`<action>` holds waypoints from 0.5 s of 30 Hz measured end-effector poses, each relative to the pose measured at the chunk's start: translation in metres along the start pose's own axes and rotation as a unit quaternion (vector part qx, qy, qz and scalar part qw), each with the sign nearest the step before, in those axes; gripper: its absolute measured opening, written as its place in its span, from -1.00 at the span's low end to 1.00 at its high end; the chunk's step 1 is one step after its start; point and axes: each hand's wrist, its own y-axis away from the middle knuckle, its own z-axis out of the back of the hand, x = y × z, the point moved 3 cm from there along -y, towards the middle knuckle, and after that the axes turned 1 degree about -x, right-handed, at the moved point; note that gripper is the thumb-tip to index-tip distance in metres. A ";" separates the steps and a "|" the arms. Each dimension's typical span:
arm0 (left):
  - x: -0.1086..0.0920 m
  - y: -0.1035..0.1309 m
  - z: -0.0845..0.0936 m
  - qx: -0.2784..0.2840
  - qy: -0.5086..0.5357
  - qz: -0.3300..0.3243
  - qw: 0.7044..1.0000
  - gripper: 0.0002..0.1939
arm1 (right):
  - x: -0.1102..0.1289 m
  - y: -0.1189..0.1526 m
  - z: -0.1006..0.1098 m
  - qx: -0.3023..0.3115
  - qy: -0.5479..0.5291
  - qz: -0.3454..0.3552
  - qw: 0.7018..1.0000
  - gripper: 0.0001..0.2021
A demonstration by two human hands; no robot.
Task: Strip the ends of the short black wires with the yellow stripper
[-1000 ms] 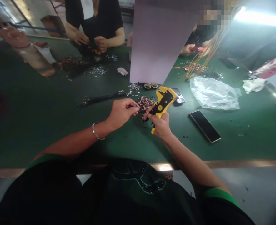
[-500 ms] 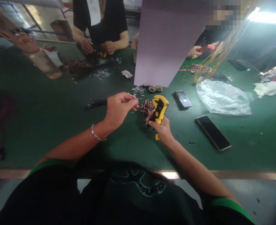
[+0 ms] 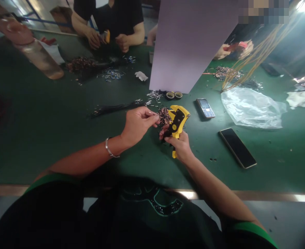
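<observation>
The fingertips of my left hand (image 3: pixel 139 123) are pinched together at the left edge of a pile of copper-tipped wire ends (image 3: pixel 164 116); what they hold is too small to make out. My right hand (image 3: pixel 179 143) grips a yellow and black hand tool (image 3: pixel 178 122), its head up beside the pile. Beyond my left hand lies a bundle of thin black wires (image 3: pixel 111 108). Small silvery pieces (image 3: pixel 154 94) are scattered behind the pile, next to two round rings (image 3: pixel 174 95).
A pale upright panel (image 3: pixel 183 45) stands ahead. To the right are a keypad phone (image 3: pixel 205 108), a black smartphone (image 3: pixel 237 148) and a clear plastic bag (image 3: pixel 253 109). A bottle (image 3: pixel 40 58) is at the left. Two people work across the table.
My left hand has moved right and slightly down, to the pile, uncovering more of the black wires. The person opposite now holds a yellow tool up in one hand.
</observation>
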 end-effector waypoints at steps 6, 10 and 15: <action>0.000 0.007 -0.004 0.019 -0.008 0.030 0.999 -0.92 | 0.002 0.002 0.000 -0.009 0.010 0.008 1.000 -0.66; -0.003 0.013 -0.007 0.038 -0.001 0.038 0.999 -0.92 | 0.000 0.002 0.000 -0.003 0.044 0.004 0.999 -0.67; -0.003 0.019 -0.011 0.058 0.007 0.047 0.997 -0.94 | 0.000 0.003 0.000 0.002 0.050 0.016 0.999 -0.72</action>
